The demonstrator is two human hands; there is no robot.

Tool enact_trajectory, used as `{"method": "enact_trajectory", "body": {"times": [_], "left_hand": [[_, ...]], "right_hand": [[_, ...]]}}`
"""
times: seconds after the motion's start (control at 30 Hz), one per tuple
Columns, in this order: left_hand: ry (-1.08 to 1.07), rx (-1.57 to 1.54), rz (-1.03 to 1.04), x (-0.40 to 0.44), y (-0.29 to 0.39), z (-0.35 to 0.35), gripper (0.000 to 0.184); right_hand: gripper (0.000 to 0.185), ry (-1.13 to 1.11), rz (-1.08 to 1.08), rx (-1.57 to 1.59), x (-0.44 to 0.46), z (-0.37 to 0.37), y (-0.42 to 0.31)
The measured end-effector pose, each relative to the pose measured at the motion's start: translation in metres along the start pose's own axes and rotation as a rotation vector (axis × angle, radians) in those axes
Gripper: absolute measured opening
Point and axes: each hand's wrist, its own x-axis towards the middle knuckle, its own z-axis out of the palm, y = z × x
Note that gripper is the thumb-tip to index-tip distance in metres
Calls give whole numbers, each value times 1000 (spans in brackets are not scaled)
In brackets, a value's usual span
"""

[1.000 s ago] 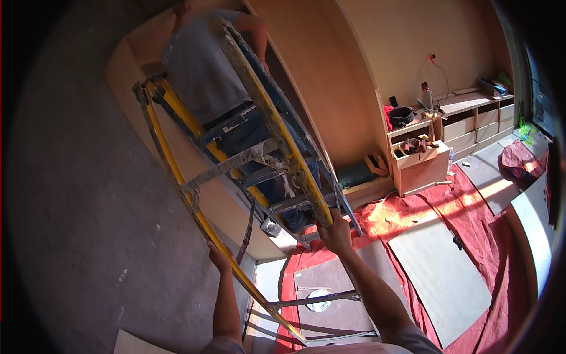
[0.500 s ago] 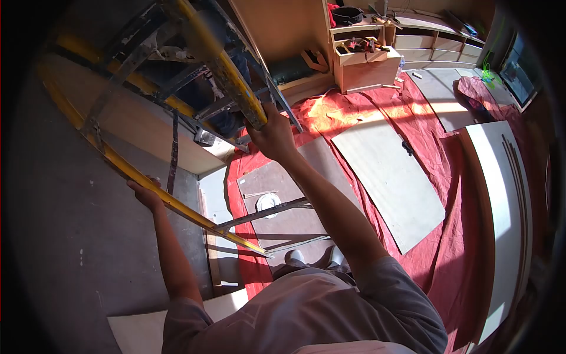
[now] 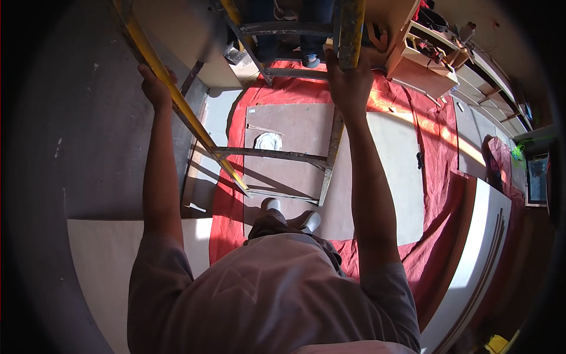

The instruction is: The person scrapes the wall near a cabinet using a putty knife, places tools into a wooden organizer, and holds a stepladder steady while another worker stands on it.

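A paint-marked yellow stepladder (image 3: 187,115) stands in front of me, its rails running up on both sides. My left hand (image 3: 155,87) is closed around the left rail. On the right, my right hand (image 3: 349,85) grips the other yellow rail near the top of the view. A dark rung (image 3: 271,154) crosses between the rails below my hands. The ladder's foot comes down close to my shoes (image 3: 309,222). Behind the upper rungs show another person's legs (image 3: 315,35), partly hidden by the ladder.
A red cloth (image 3: 439,138) covers the floor, with a brown board (image 3: 295,121) and a pale panel (image 3: 392,177) lying on it. Near the ladder is a round white item (image 3: 268,141). Stacked panels (image 3: 471,259) stand right; a wooden cabinet (image 3: 421,74) holds tools.
My view has turned left, and the ladder now appears squarer in front of me. Both hands remain on its rails. My right arm appears further right and straighter.
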Motion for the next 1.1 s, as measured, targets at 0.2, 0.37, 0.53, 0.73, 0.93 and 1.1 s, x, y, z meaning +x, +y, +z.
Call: {"method": "enact_trajectory", "body": {"times": [0.2,0.37,0.53,0.73,0.93,1.1], "left_hand": [[-18,-74,21,9,-13,-3,76],[-46,-72,31,14,-17,-5,77],[-67,-79,85,10,-18,-6,78],[-39,-92,83,12,-19,-5,77],[-53,-92,79,14,-22,-5,75],[-42,-78,74,11,-18,-6,75]], "right_hand": [[34,11,-85,-49,1,2,5],[31,9,-48,-28,0,3,5],[34,32,-123,-38,0,5,15],[33,-22,-139,-11,1,5,12],[36,-11,-163,-71,1,3,13],[37,-13,-156,-20,-1,5,13]]}}
